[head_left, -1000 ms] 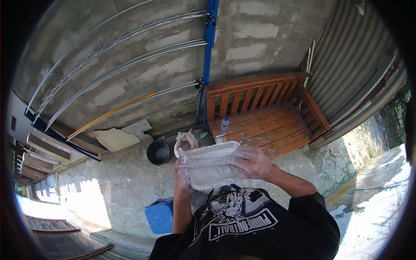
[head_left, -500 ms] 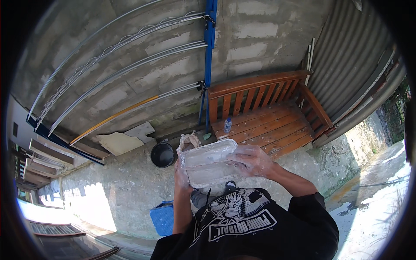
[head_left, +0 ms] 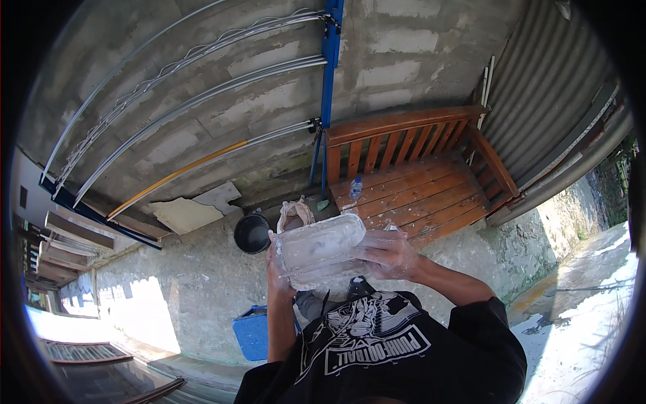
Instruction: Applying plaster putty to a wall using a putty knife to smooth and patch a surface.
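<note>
Held up in front of my chest is a whitish, cloudy, oblong mould-like piece (head_left: 321, 244) with rounded corners and a raised rim, smeared with white residue. My left hand (head_left: 276, 271) grips its left end, with most of the fingers hidden behind it. At the right end, my right hand (head_left: 389, 256) has its fingers closed over the edge, and white residue coats them. Just beyond the piece stands an open bag (head_left: 295, 214) with a crumpled rim. Beside that bag sits a black bucket (head_left: 252, 233) on the concrete floor.
A wooden bench (head_left: 417, 192) stands against the block wall, with a small plastic bottle (head_left: 355, 188) on its seat. Broken board pieces (head_left: 185, 217) lie by the wall under metal rods on a blue post (head_left: 330, 67). A blue container (head_left: 252, 337) is near my left forearm.
The whitish piece has tilted a little and its right end has dropped slightly. My right hand's fingers have shifted along the right edge, lower and straighter than before.
</note>
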Available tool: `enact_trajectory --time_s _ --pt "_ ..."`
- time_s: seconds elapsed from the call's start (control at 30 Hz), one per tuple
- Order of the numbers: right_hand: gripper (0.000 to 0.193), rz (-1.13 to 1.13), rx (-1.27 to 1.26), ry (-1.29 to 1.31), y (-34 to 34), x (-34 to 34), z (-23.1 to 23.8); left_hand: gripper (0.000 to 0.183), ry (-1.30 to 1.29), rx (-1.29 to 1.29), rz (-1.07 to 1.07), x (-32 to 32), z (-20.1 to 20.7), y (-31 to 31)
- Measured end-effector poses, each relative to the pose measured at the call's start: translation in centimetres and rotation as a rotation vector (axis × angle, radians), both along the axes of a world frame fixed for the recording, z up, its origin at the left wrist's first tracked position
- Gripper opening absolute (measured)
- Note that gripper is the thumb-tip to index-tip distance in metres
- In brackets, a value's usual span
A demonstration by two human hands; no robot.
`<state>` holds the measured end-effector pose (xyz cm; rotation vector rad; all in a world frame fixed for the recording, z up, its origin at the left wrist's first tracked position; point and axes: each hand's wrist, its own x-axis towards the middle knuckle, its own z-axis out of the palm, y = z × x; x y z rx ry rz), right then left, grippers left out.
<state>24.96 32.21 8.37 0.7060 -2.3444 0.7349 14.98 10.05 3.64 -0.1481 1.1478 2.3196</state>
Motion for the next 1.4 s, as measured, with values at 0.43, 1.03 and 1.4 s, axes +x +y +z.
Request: enact_trajectory --time_s 0.43,1.03,1.4 --pt "0.049 -0.002 0.092 -0.01 -0.2 -0.5 -1.2 0.05 0.053 -0.036 -0.013 -0.3 -0.8 -0.6" --pt "0.048 -0.033 -0.032 -0.03 -0.7 -1.2 -0.3 0.052 -0.014 0.0 -0.043 0.2 -1.1 -1.4" --pt "0.039 0.013 -0.067 -0.118 -1.5 -0.1 0.6 0.061 -0.062 0.041 -0.024 0.9 -1.0 -1.3"
